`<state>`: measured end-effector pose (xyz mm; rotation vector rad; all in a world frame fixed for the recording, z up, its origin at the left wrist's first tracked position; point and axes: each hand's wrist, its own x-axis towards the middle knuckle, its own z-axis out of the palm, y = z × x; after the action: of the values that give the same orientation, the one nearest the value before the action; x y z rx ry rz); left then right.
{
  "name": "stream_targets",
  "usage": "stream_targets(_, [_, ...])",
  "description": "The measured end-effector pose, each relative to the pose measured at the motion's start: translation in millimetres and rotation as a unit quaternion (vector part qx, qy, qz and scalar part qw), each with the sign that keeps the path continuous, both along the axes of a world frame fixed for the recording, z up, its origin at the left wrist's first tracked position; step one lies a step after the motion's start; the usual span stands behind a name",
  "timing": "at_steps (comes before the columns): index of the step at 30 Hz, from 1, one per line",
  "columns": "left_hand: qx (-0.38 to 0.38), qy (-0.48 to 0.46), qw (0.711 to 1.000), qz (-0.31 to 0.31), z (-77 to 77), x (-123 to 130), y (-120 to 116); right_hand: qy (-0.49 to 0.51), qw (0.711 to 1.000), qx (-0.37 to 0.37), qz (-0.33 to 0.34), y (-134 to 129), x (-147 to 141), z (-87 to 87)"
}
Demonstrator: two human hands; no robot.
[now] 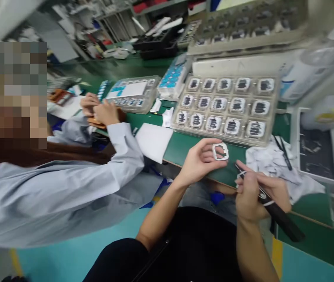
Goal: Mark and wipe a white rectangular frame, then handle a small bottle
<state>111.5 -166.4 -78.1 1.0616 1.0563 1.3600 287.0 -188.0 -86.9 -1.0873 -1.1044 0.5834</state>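
Near the table's front edge, my left hand (202,158) pinches a small white square frame with rounded corners (227,152) by its left side. Dark pieces show inside the frame's opening. My right hand (252,192) is wrapped around a thick black pen-shaped tool (283,219) with a pale band and a light logo. Its narrow tip points up and left toward the frame, apart from it. Behind both hands lies a clear plastic tray (211,135) with rows of similar white frames in its pockets.
A crumpled white cloth (256,156) with black tweezers (284,152) lies beyond my right hand. Farther right are a white-rimmed box (294,145) and bottles. A white paper sheet (153,141) lies left. A co-worker in a grey sleeve (121,145) handles an orange-brown item.
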Motion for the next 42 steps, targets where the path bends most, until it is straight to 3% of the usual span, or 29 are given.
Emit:
stream_targets(5, [0.042, 0.093, 0.995, -0.020, -7.4, 3.0, -10.0, 0.006, 0.999, 0.034, 0.026, -0.9, -7.5, -3.1])
stream_targets(14, [0.147, 0.197, 0.969, -0.020, -4.9, 3.4, -19.7, -0.033, 0.998, 0.032, 0.052, -0.6, -7.1, 0.5])
stream_targets(19, [0.149, 0.242, 0.959, -0.010, -5.7, 3.1, -23.3, -0.086, 0.996, 0.016, 0.024, -1.8, -6.8, 4.7])
stream_targets(35, [0.156, 0.289, 0.945, 0.008, -1.4, 6.2, -27.9, -0.080, 0.995, 0.039, 0.034, 0.0, -7.8, 7.5])
stream_targets(42, [0.156, 0.293, 0.943, 0.018, -1.9, 7.7, -29.1, -0.123, 0.990, 0.060, 0.023, 1.0, -9.6, 11.7])
